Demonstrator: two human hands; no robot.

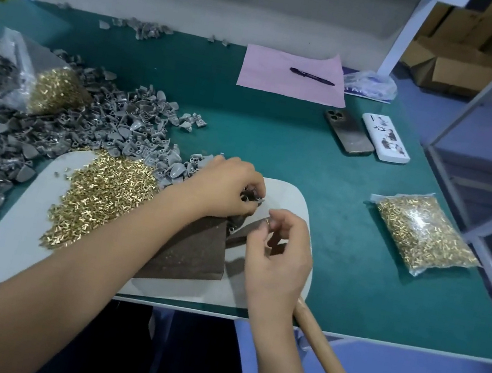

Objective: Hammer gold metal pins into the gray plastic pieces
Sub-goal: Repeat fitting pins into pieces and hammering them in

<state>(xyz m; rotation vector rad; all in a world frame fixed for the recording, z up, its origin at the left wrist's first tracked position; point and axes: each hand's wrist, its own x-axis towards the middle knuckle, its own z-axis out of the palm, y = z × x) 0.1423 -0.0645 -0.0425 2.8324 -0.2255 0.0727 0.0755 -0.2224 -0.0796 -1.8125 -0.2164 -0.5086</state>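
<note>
Now, with your left hand [224, 187] pinching a gray plastic piece [253, 195] above the brown block [191, 249] and your right hand [279, 251] pinching a gold pin [267, 222] just beside it, seat the pin squarely before hammering.

Both hands [252, 217] over a brown block [194, 249], gold pins [106, 188] beside.

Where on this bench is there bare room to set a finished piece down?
Bare green mat lies between the pink paper, the phones and the gray pieces, and between the white board and the bagged pins. The left side is crowded with pieces and loose pins; both hands cover the brown block.
</note>
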